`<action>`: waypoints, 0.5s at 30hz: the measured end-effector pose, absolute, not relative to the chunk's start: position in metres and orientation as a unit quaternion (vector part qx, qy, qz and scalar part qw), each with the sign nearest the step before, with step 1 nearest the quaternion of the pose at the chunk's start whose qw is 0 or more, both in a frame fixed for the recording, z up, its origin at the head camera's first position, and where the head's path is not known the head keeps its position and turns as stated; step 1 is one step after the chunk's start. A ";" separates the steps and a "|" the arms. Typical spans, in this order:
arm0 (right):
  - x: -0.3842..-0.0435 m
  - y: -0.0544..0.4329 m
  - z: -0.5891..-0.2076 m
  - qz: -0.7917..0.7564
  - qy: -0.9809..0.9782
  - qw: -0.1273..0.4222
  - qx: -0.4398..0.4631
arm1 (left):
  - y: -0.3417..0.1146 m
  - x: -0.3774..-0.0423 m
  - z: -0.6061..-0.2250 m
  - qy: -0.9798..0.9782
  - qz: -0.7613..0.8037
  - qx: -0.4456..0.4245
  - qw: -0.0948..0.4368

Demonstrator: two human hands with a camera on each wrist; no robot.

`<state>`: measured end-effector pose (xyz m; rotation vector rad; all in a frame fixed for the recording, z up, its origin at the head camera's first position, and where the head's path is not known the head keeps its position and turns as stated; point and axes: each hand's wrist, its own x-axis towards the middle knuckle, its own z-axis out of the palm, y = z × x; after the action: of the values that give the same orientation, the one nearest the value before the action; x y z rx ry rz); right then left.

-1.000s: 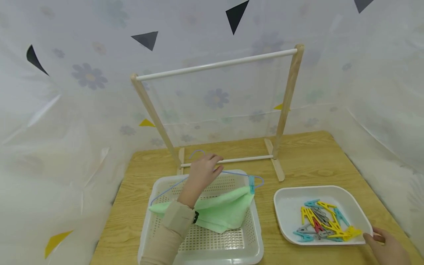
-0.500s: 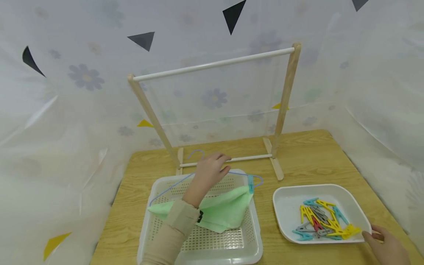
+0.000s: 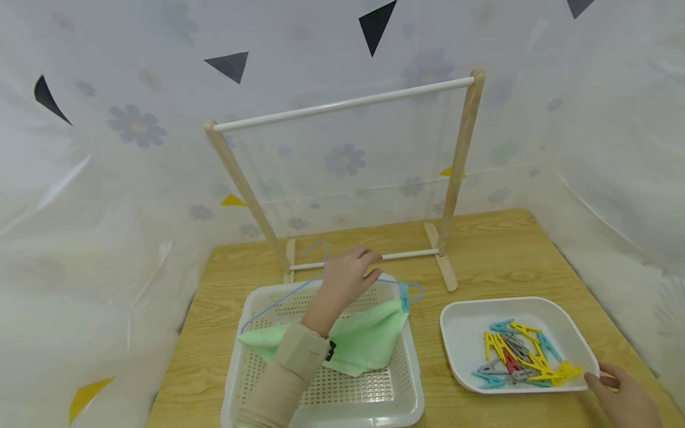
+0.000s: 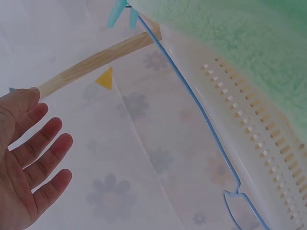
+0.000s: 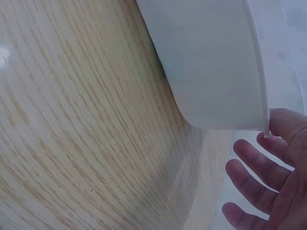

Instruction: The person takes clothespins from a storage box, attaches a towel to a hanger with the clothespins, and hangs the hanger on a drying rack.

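My left hand (image 3: 348,276) hovers over the far side of a white perforated basket (image 3: 369,410), fingers loosely spread and holding nothing. Beneath it a blue wire hanger (image 4: 201,110) lies across the basket, its hook pointing away. A light green towel (image 3: 369,345) hangs along the hanger, with a teal clothespin (image 3: 404,297) clipped at its right end. The left clip, if any, cannot be seen. At the right, my right hand (image 5: 278,167) pinches the rim of a white tray (image 3: 462,333) between thumb and index finger. Several clothespins (image 3: 527,359) in yellow, teal, grey and red lie inside.
Behind the basket stands a wooden drying rack (image 3: 462,160) with a white top bar (image 3: 342,106) and a lower bar. Everything rests on a wood-grain table (image 3: 497,261). Pale floral sheeting (image 3: 342,35) surrounds the table on the back and sides.
My left hand has drifted to the right above the hanger, uncovering more of the hook and neck. The right hand stays at the tray's corner. The view has shifted slightly.
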<state>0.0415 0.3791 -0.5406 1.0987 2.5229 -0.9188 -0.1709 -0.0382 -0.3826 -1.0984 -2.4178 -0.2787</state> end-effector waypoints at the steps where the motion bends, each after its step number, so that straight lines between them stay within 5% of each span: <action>1: 0.042 0.379 -0.541 -0.314 0.864 0.119 0.375 | -0.037 -0.171 -0.383 -0.880 -0.101 -0.402 0.232; 15: 0.045 0.372 -0.532 -0.314 0.864 0.120 0.374 | -0.017 -0.161 -0.391 -0.870 -0.090 -0.436 0.212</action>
<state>0.0446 0.3724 -0.5319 1.0931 2.5245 -0.9181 -0.1608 -0.0169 -0.3906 -1.2119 -2.4162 -0.2499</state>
